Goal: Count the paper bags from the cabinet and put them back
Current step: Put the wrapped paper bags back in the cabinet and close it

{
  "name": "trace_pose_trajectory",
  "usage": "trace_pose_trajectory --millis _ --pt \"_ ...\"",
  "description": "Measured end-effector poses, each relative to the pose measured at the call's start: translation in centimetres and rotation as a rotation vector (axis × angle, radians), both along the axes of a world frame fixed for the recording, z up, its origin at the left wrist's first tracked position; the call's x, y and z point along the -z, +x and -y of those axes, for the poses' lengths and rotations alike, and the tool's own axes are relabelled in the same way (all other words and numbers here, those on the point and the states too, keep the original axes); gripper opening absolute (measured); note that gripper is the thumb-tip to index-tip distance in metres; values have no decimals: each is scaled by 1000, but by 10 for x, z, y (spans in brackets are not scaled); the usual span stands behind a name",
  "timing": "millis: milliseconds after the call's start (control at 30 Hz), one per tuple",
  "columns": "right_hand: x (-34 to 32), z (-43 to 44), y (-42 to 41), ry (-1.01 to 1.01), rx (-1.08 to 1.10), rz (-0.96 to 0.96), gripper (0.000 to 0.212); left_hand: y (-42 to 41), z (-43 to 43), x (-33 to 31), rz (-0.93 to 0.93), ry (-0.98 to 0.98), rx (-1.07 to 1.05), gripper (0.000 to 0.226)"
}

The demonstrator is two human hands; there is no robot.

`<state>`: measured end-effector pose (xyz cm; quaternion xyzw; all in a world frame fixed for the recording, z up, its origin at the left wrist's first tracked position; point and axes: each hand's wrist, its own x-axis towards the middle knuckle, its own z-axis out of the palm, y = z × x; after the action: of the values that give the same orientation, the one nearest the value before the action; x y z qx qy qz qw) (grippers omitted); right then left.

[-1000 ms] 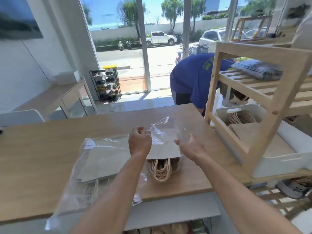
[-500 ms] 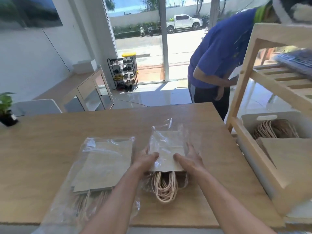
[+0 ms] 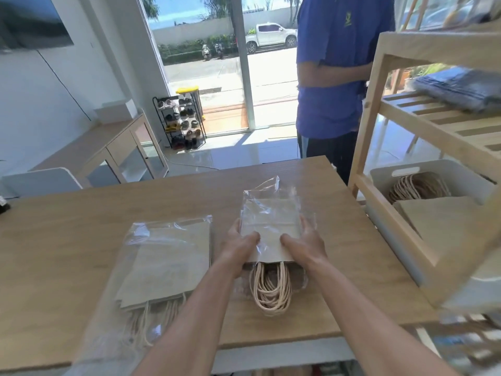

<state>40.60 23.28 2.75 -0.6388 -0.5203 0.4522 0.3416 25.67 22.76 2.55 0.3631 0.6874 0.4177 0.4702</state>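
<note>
A small stack of brown paper bags (image 3: 271, 221) in a clear plastic sleeve lies on the wooden table (image 3: 67, 213), its twisted rope handles (image 3: 271, 291) pointing toward me. My left hand (image 3: 238, 245) grips the stack's left edge and my right hand (image 3: 305, 244) grips its right edge, thumbs on top. A larger stack of paper bags (image 3: 168, 261) in its own clear sleeve lies flat to the left, apart from my hands.
A wooden shelf unit (image 3: 401, 147) stands at the right; a white bin (image 3: 433, 169) in it holds more paper bags. A person in a blue shirt (image 3: 333, 77) stands beyond the table's far edge. A low cabinet (image 3: 113, 147) is far left.
Both hands came down from above the small stack and closed on its two sides. The person in blue straightened up. My view shifted closer and right.
</note>
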Motion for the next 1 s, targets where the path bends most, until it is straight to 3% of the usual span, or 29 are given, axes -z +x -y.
trace_pose_trajectory --millis 367,500,900,1000 --pt "-28 128 3 81 249 54 56 7 89 -23 64 37 243 53" --pt "-28 180 1 84 338 61 56 9 130 -22 84 31 336 45" --pt "2 290 27 48 629 91 61 54 204 8 118 -13 614 50" --pt "18 308 33 4 689 106 68 63 217 26 99 -89 667 42"
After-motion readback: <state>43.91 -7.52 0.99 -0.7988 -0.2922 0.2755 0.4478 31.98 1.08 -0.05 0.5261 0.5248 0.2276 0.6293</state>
